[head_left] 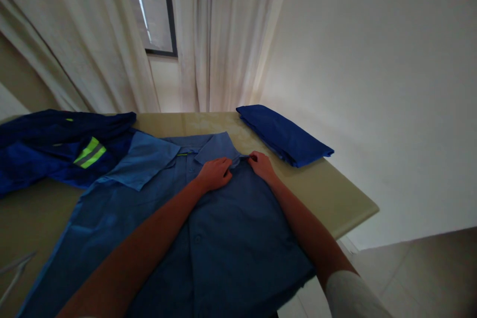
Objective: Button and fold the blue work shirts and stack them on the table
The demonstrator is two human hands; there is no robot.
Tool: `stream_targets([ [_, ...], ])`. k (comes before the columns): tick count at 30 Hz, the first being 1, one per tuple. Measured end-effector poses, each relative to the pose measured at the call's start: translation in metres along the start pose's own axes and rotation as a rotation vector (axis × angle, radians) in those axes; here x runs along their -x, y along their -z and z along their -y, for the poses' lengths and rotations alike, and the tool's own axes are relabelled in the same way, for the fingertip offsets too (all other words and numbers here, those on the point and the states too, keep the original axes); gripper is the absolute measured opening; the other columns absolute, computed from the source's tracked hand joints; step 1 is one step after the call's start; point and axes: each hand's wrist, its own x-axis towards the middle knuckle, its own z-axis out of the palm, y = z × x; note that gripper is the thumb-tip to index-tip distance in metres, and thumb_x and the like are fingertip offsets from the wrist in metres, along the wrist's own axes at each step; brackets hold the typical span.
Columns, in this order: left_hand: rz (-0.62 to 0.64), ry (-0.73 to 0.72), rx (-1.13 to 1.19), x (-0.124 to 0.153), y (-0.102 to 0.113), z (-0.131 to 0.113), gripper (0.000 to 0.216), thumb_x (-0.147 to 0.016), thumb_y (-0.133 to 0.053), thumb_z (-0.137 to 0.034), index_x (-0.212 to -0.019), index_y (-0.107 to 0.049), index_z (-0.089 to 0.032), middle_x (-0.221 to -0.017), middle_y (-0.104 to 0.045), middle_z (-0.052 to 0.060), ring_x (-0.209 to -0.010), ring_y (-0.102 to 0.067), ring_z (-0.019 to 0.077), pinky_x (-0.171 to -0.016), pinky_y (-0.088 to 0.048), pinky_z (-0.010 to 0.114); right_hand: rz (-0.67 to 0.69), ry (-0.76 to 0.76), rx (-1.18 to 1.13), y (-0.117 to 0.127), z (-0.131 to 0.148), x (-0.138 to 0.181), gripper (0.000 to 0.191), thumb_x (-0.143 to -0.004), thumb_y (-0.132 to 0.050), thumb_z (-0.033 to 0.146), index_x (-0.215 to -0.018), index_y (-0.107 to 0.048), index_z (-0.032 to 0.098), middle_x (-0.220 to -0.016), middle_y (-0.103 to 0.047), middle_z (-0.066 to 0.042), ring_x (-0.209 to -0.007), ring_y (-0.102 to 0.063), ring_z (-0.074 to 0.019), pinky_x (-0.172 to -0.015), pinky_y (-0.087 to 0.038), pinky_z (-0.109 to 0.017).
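A blue button-front work shirt lies front up across the table, its collar toward the far edge. My left hand is closed on the cloth just below the right-hand collar flap. Farther right, my right hand pinches the shirt at its shoulder edge. Between the two hands the fabric is bunched a little. The left collar flap spreads out flat, and a button shows on the front placket. The fingertips of both hands are partly hidden.
A folded dark blue garment rests at the table's far right. Crumpled blue clothing with a reflective yellow strip lies at the left. A white hanger-like piece is at the lower left. The tan table ends near a white wall; curtains hang behind.
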Motion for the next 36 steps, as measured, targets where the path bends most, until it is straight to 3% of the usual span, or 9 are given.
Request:
stream_targets([
  [6,0.025,-0.06,-0.006,0.006,0.005,0.0,0.025,-0.1,-0.049,-0.034,-0.113,-0.067,-0.023,-0.111,-0.075,0.011,-0.102,-0.071,0.0272,-0.086,-0.053,0.038,-0.064,0.101,0.031,-0.005,-0.002,0.004,0.031,-0.097,-0.052,0.017,-0.125,-0.065,0.021,-0.113,-0.073,-0.007,-0.102,-0.067,-0.0208,-0.086,-0.047,-0.029],
  [12,-0.025,-0.028,0.05,0.001,0.004,-0.001,0.043,-0.108,-0.035,-0.046,-0.107,-0.071,-0.023,-0.109,-0.075,0.012,-0.104,-0.07,0.0276,-0.096,-0.051,0.041,-0.062,0.169,0.088,-0.007,-0.006,0.005,0.03,-0.096,-0.053,0.015,-0.118,-0.073,0.022,-0.118,-0.066,-0.009,-0.101,-0.064,-0.0199,-0.088,-0.05,-0.029],
  [16,-0.195,0.201,-0.03,-0.003,-0.004,0.005,0.046,-0.107,-0.036,-0.04,-0.134,-0.067,-0.018,-0.146,-0.064,0.019,-0.137,-0.057,0.035,-0.118,-0.038,0.052,-0.071,0.109,0.19,0.001,-0.008,0.007,0.027,-0.098,-0.054,0.019,-0.111,-0.078,0.019,-0.118,-0.068,-0.013,-0.109,-0.064,-0.0234,-0.093,-0.052,-0.032],
  [20,-0.073,0.319,-0.047,-0.004,-0.016,0.017,0.07,-0.103,-0.044,-0.057,-0.16,-0.046,-0.016,-0.17,-0.04,0.02,-0.159,-0.033,0.0375,-0.129,-0.024,0.054,-0.078,0.338,0.146,0.004,-0.007,0.013,0.049,-0.094,-0.051,0.008,-0.138,-0.07,0.021,-0.15,-0.06,-0.012,-0.135,-0.055,-0.0236,-0.115,-0.044,-0.038],
  [23,-0.04,0.295,-0.053,-0.004,-0.022,0.023,0.079,-0.104,-0.039,-0.063,-0.165,-0.04,-0.012,-0.173,-0.033,0.022,-0.162,-0.027,0.0367,-0.132,-0.017,0.052,-0.025,0.516,0.072,0.002,-0.004,0.016,0.047,-0.104,-0.049,0.019,-0.148,-0.064,0.023,-0.161,-0.053,-0.009,-0.146,-0.048,-0.022,-0.124,-0.037,-0.041],
  [26,-0.055,0.325,-0.071,-0.005,-0.02,0.026,0.076,-0.106,-0.034,-0.06,-0.164,-0.041,-0.011,-0.174,-0.031,0.022,-0.163,-0.027,0.0357,-0.132,-0.017,0.052,0.051,0.474,0.08,0.002,-0.003,0.016,0.039,-0.11,-0.048,0.041,-0.134,-0.074,0.022,-0.147,-0.066,-0.01,-0.137,-0.058,-0.0237,-0.12,-0.041,-0.041],
  [28,-0.046,0.364,-0.102,-0.002,-0.013,0.029,0.073,-0.107,-0.032,-0.058,-0.163,-0.042,-0.012,-0.174,-0.03,0.021,-0.162,-0.027,0.0359,-0.132,-0.017,0.053,0.059,0.417,0.103,0.004,-0.004,0.014,0.038,-0.111,-0.049,0.043,-0.125,-0.077,0.022,-0.136,-0.072,-0.01,-0.128,-0.063,-0.0235,-0.114,-0.046,-0.038],
  [32,0.068,0.357,-0.154,0.028,0.009,0.045,0.076,-0.107,-0.033,-0.059,-0.165,-0.037,-0.01,-0.174,-0.028,0.022,-0.161,-0.031,0.0374,-0.131,-0.021,0.055,0.028,0.331,0.151,0.005,-0.011,0.01,0.03,-0.107,-0.056,0.037,-0.106,-0.08,0.019,-0.116,-0.074,-0.011,-0.111,-0.066,-0.023,-0.099,-0.05,-0.033],
  [36,0.075,0.308,-0.191,0.104,0.035,0.069,0.078,-0.108,-0.028,-0.062,-0.167,-0.033,-0.012,-0.175,-0.029,0.02,-0.161,-0.03,0.0362,-0.131,-0.024,0.055,-0.067,0.33,0.061,0.002,-0.019,0.006,0.025,-0.102,-0.062,0.038,-0.099,-0.079,0.02,-0.107,-0.073,-0.011,-0.094,-0.067,-0.0217,-0.087,-0.052,-0.033],
])
